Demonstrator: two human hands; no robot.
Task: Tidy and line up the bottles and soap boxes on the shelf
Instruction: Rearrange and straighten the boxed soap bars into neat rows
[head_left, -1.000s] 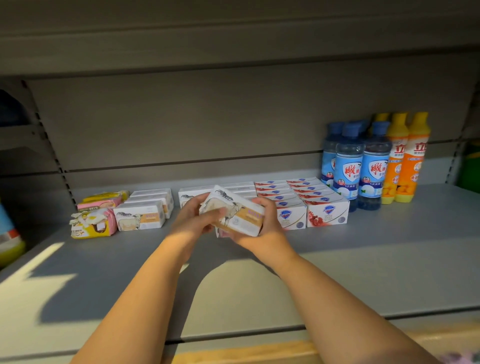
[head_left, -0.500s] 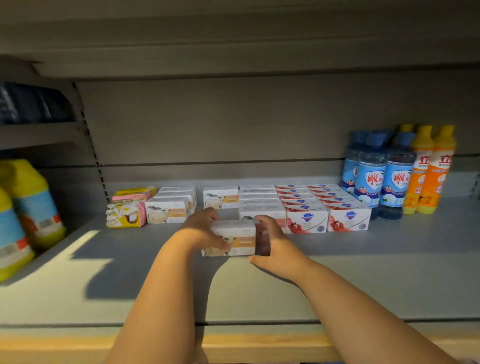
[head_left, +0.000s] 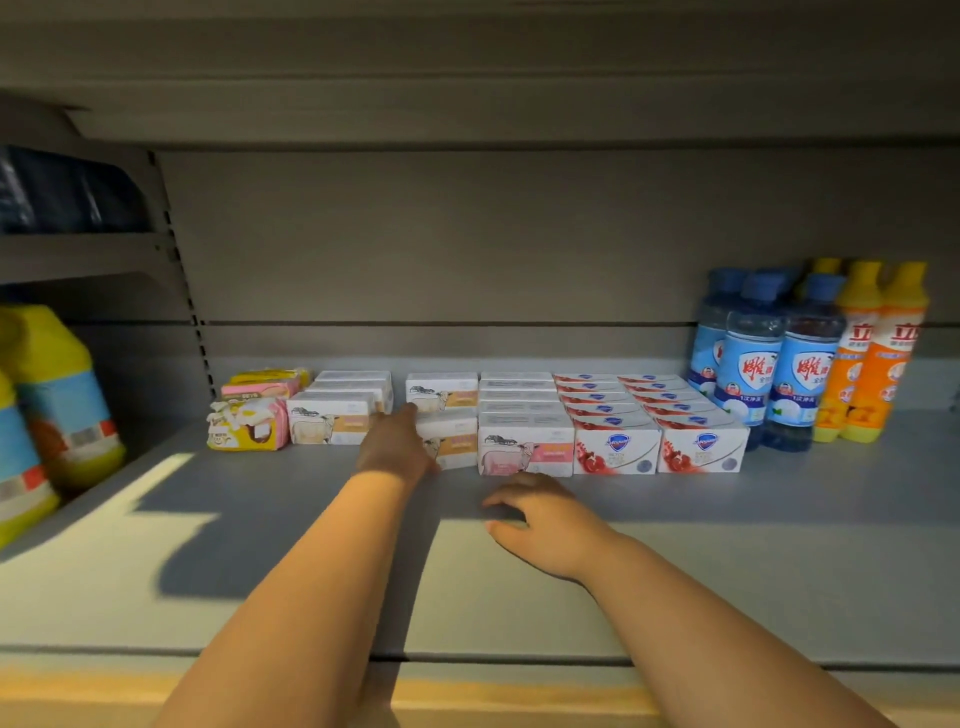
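Soap box with sheep print and orange label (head_left: 457, 447) lies flat on the shelf (head_left: 779, 519), front of its column, about mid-row. Our left hand (head_left: 397, 449) is against its left end and covers that corner. Fingers (head_left: 408, 422) are straight and pressed close together, pointing to 12 o'clock; the longest tip reaches the matching box (head_left: 441, 391) behind. Hand is in shadow, so thumb contact: we cannot tell. No grip on anything.

At the box's 3 o'clock, touching it, we see a pink-label sheep box (head_left: 524, 452) heading a column of white boxes (head_left: 517, 397) that runs back toward 12. Front faces of the two are roughly in line. Further to 3 o'clock: two columns of red pomegranate boxes (head_left: 615, 452), side by side, fronts level with the pink one.

At our left hand's 9 o'clock, past a gap, another sheep box (head_left: 330, 426) fronts a short column. Beyond it at 9 o'clock, yellow-and-pink packets (head_left: 249, 428), the front one crumpled.

Far 3 o'clock: blue bottles (head_left: 753, 374) upright, just beside the red boxes, then orange bottles (head_left: 883, 358) with yellow caps touching them on the 3 o'clock side.

Our right hand (head_left: 540, 525) rests palm down on bare shelf at the pink-label box's 6 o'clock, just in front of it. Its fingers are loosely curled, slightly spread, holding nothing.

Far 9 o'clock, past the slotted upright (head_left: 182, 291), yellow jugs (head_left: 57, 395) with blue labels stand in the neighbouring bay.
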